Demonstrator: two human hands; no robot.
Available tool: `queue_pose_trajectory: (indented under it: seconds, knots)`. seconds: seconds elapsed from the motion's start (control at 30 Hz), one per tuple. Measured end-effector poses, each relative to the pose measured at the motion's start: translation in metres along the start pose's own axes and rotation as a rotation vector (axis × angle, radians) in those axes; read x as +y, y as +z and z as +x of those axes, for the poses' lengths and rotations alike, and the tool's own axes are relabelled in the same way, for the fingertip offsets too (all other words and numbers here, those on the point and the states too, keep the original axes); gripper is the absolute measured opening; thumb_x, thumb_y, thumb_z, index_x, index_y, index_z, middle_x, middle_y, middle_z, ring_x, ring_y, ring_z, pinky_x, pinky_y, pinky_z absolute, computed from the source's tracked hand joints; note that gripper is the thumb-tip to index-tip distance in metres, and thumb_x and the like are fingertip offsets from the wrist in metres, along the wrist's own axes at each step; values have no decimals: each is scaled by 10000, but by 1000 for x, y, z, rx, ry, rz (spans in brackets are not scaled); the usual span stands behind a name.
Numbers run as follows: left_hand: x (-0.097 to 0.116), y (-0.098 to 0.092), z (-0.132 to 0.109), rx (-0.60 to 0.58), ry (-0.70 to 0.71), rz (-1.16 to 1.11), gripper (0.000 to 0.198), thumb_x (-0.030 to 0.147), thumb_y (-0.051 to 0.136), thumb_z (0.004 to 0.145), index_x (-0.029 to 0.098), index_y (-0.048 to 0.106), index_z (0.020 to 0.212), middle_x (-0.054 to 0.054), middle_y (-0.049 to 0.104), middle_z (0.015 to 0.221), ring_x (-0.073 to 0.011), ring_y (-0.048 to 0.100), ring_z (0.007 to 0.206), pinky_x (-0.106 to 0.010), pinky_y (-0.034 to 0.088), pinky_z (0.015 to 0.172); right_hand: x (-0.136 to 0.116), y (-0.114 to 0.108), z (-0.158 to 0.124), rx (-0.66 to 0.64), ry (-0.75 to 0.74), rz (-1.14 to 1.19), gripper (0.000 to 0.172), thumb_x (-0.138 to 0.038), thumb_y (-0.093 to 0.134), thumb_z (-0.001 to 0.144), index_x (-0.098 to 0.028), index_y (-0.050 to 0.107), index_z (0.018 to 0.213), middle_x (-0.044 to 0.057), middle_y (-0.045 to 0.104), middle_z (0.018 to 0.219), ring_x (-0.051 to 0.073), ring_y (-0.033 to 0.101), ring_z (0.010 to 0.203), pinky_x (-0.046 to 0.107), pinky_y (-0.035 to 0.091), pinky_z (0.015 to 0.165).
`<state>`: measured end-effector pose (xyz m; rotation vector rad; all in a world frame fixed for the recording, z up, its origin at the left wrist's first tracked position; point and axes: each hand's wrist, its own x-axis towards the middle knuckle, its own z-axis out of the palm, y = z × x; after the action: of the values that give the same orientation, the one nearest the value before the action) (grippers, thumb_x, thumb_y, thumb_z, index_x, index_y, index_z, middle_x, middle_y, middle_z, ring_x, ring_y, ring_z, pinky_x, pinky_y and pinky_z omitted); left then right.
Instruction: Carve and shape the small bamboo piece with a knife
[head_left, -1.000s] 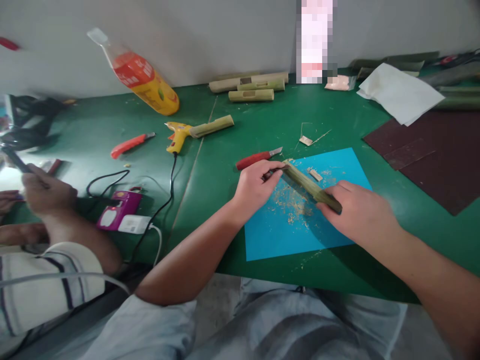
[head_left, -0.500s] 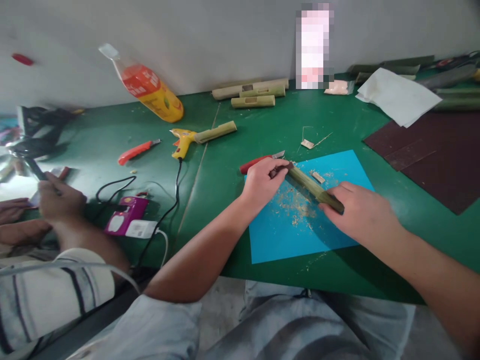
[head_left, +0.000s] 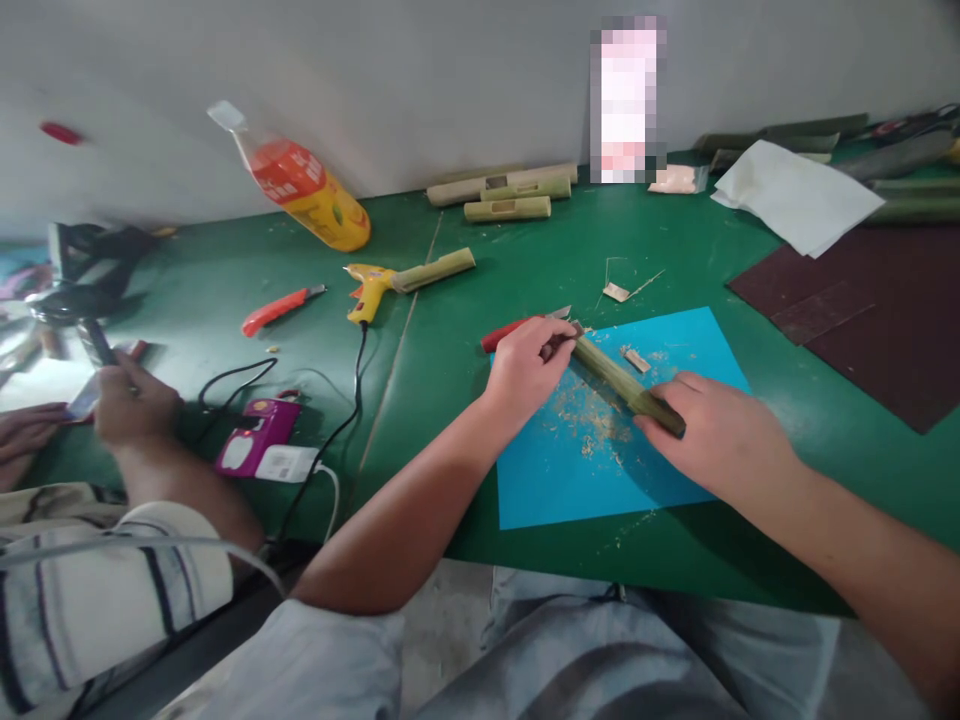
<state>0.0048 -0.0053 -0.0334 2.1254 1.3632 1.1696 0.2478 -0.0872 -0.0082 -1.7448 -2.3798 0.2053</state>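
A green bamboo tube [head_left: 611, 375] slants over a blue sheet [head_left: 532, 490] strewn with pale shavings. My right hand [head_left: 712, 420] is closed around its near end. At the far end, my left hand [head_left: 529, 358] pinches a small dark brown piece of sandpaper [head_left: 559, 343] against the tube; the fingers hide part of it. A red-handled utility knife [head_left: 510, 332] lies just beyond my left hand, its blade pointing right. On the blue sheet, beyond the tube, rests a small bamboo chip [head_left: 635, 360].
To the left are a yellow glue gun [head_left: 369, 292], an orange cutter [head_left: 281, 311], a purple box [head_left: 259, 437] and a tilted drink bottle [head_left: 311, 195]. A co-worker's hand [head_left: 139, 405] grips a dark handle. Cut bamboo tubes [head_left: 508, 208] lie along the wall; brown sandpaper sheets [head_left: 862, 320] lie right.
Both my hands keep their grip and have barely shifted along the tube. The view has tilted slightly. The co-worker's hand has moved a little to the right and down.
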Motion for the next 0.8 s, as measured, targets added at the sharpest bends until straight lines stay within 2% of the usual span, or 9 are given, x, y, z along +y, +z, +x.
queue_pose_trajectory:
  seconds: [0.17,0.27,0.47,0.57,0.7,0.8]
  knots:
    - [-2,-4,0,-23,142,80,156,151,636,1014,188,784,1046,-69,803,993,-168,748,934,-318,599,898,1,1,0,8,-17,14,206,-371,625,975,-205,738,929,83,750,949,226,660,776,357,387,648]
    - [-4,-7,0,-45,195,141,156,176,635,1024,187,788,1052,-73,800,986,-182,756,931,-339,613,895,1,1,0,10,-16,26,204,-371,624,978,-209,740,930,82,749,949,226,663,783,356,390,649]
    - [-5,-16,-2,-102,181,122,144,164,677,998,187,796,1074,-77,811,1044,-190,775,995,-347,638,927,-2,-2,1,-22,-30,-8,221,-364,628,993,-184,753,966,94,746,963,245,676,802,368,409,668]
    - [-1,-13,-5,-88,222,145,150,160,641,1020,171,790,1042,-80,796,992,-187,768,963,-337,638,902,-5,-2,0,-7,-62,-46,210,-323,617,999,-170,755,956,97,730,920,251,677,795,372,415,678]
    - [2,-5,-9,-130,356,222,215,179,564,1061,156,771,1115,-89,764,976,-183,745,911,-335,639,861,-4,1,0,28,-93,-54,202,-306,610,999,-180,744,915,91,719,880,239,659,762,366,410,672]
    - [1,-5,-9,-110,358,326,235,182,535,1070,153,766,1104,-91,754,962,-193,741,913,-352,642,873,-3,3,-1,51,-105,-50,220,-317,594,1005,-182,736,905,99,715,879,241,647,761,368,408,671]
